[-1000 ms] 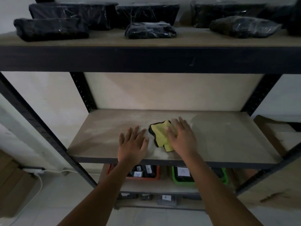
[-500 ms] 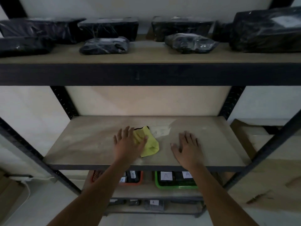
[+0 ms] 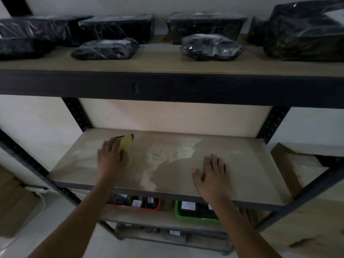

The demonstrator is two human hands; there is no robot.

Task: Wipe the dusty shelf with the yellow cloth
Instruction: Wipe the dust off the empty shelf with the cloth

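**Left hand on the yellow cloth, right hand flat on the shelf**

The fingers (image 3: 111, 144) of the left hand (image 3: 111, 159) lie stretched over the yellow cloth with a dark edge (image 3: 127, 144), pressing it down onto the dusty light wooden shelf board in a black metal frame (image 3: 242, 161); this part of the picture is blurred, so how far the fingertips bend cannot be told. The cloth sits toward the back left part of the shelf, its far corner sticking out beyond the fingertips and a strip showing at the thumb side. The right hand (image 3: 212, 175) rests palm down on the shelf near its front edge, fingers straight and slightly spread, holding nothing, well apart from the cloth. Between the two hands a pale patch of dust (image 3: 167, 157) spreads across the shelf and trails toward its front edge. Above the shelf, an upper board carries several black plastic-wrapped parcels (image 3: 212, 47). Below the shelf, an orange tray (image 3: 149, 208) and a green tray (image 3: 186, 216) stand side by side, white paper labels on what they hold
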